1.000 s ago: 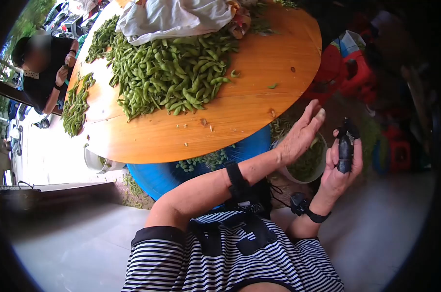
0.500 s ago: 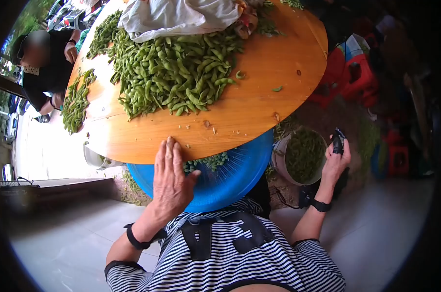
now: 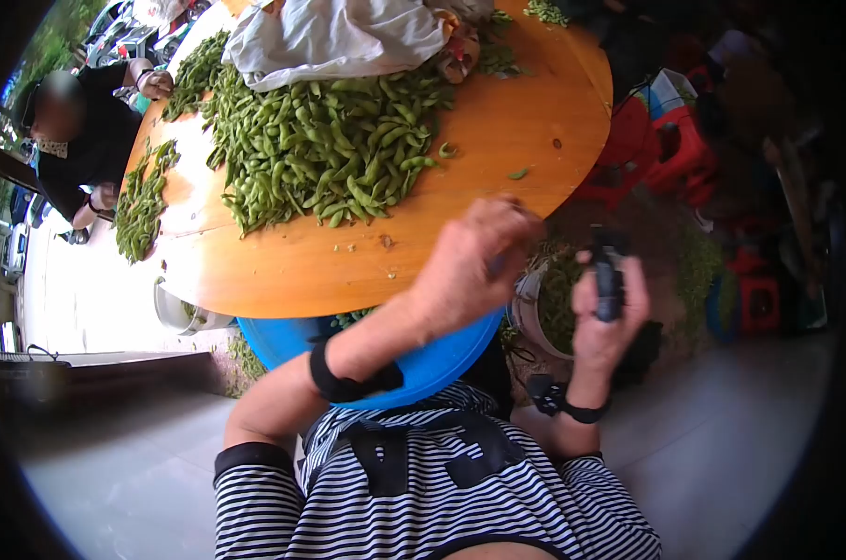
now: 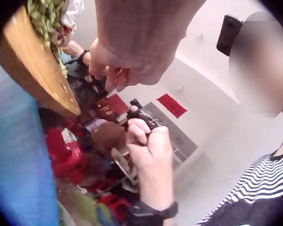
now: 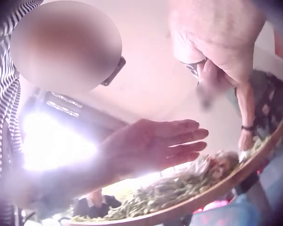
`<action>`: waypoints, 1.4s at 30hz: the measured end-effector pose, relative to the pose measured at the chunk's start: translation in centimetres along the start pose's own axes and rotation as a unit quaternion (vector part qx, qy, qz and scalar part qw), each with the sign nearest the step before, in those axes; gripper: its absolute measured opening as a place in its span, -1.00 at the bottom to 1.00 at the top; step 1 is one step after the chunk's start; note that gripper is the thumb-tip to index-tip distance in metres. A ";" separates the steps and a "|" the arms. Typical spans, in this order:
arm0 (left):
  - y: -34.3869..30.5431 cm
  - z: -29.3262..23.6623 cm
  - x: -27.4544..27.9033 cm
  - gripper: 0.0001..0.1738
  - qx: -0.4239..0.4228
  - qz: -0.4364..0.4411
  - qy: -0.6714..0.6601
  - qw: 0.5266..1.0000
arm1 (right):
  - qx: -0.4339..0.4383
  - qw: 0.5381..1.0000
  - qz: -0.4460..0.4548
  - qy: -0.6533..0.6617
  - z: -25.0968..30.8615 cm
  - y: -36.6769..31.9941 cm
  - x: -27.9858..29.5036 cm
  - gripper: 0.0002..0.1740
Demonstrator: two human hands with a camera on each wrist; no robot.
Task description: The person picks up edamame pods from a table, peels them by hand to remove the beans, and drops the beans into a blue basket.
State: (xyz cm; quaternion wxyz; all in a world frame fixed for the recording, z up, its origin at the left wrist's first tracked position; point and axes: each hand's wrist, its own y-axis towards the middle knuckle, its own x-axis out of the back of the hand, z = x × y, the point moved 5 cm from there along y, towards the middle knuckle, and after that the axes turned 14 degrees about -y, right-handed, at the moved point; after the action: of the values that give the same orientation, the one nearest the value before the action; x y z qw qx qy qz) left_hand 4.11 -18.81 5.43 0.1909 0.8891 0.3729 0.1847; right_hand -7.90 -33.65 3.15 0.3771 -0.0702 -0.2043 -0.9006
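My left hand (image 3: pixel 484 252), blurred by motion, is over the near right edge of the wooden table. Its fingers look nearly straight in the right wrist view and droop loosely in the left wrist view, with nothing seen in them. Off the table's right side, my right hand (image 3: pixel 605 313) grips a glossy black oblong object (image 3: pixel 608 280); the left wrist view shows fingers curled around that black object (image 4: pixel 144 115). I cannot tell what kind of object it is. A heap of green soybean pods (image 3: pixel 320 149) covers the table's middle.
Under the wooden table's (image 3: pixel 302 275) near edge sits a blue basin (image 3: pixel 442 359). A white bucket (image 3: pixel 528 313) of green scraps stands right of it. White cloth (image 3: pixel 339 42) covers the heap's back. Red stools (image 3: pixel 670 154) stand at right; another person (image 3: pixel 96 121) sits at far left.
My left hand moved from near the right hand to the table's front edge, then back rightward and up. My right hand dipped right, then came back left, still gripping the black object.
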 end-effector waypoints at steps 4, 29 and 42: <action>3.1 3.0 5.3 -0.80 -0.052 -0.049 0.311 0.948 | -0.031 0.964 0.202 0.170 1.1 -0.4 -7.3 -0.28; 1.2 3.8 5.7 -0.94 0.215 0.023 -0.181 0.959 | -0.109 0.978 0.176 0.035 2.2 1.2 -7.4 -0.69; -8.5 4.1 5.8 -0.81 0.386 -0.152 -0.420 0.807 | -0.098 0.960 0.262 0.007 3.1 -1.6 -11.0 -0.68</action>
State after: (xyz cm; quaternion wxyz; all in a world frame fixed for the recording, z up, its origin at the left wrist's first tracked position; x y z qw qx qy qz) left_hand 4.78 -9.88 -1.13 -0.0044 0.8122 0.4270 -0.3974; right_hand -1.31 -24.20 2.34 0.5930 -0.1513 -0.0871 -0.7860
